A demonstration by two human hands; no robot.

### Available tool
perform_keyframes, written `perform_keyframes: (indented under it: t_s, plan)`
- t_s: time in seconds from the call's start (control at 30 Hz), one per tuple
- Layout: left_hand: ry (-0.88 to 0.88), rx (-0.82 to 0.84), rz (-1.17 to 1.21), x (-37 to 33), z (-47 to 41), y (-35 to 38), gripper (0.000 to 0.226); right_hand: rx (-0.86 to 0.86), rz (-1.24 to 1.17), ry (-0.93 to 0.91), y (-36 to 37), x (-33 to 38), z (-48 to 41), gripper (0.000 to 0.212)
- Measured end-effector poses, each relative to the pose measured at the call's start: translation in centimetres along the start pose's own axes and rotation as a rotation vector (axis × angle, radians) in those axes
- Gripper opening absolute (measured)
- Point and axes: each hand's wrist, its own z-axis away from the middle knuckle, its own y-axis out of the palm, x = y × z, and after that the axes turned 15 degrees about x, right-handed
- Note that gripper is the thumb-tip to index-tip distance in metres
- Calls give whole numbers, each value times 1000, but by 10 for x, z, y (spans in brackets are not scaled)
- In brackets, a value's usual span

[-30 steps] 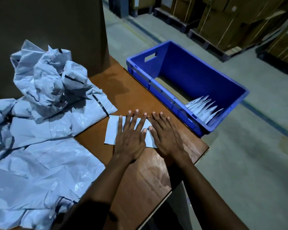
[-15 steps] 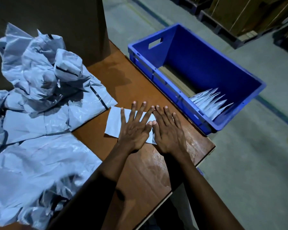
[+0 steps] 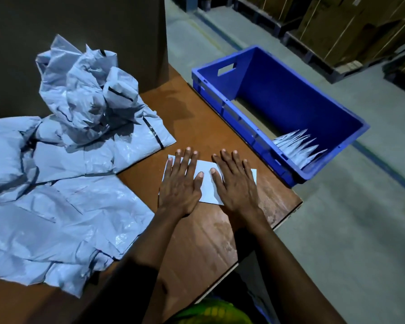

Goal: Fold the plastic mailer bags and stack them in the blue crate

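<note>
Plastic mailer bag (image 3: 207, 191), folded, lies on our bench (image 3: 197, 230) near the blue crate (image 3: 290, 97); our left grip (image 3: 179, 185) and right grip (image 3: 236, 185) press it, fingers straight, clasping nothing.

This is a warehouse packing area. Across the upper right of the frame, big cardboard boxes (image 3: 337, 24) stand in rows on dark pallets (image 3: 309, 54). The bare concrete floor (image 3: 337, 242) carries a painted aisle line (image 3: 384, 167). A worn wooden surface (image 3: 197, 242) holds a heap of grey mailer bags (image 3: 56, 183) at left, and a blue crate (image 3: 290, 97) sits beside it.
</note>
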Motion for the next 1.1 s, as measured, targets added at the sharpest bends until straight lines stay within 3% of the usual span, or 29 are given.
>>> perform_keyframes:
  t_s: [0.17, 0.43, 0.6, 0.77, 1.1]
  plan:
    - [38, -21, -10, 10, -1, 0, 61, -14, -9, 13, 1, -1, 0, 57]
    - [-56, -51, -85, 27, 1, -8, 58, -8, -44, 97, -6, 21, -7, 58]
    - [-76, 25, -96, 25, 1, -13, 63, 36, -64, -72, 2, 75, -19, 66]
    - [-74, 13, -125, 26, 1, -14, 64, 21, 140, -71, 12, 44, -11, 59]
    - [-69, -21, -109, 25, 2, -13, 60, 88, 86, -21, -16, -22, 16, 69]
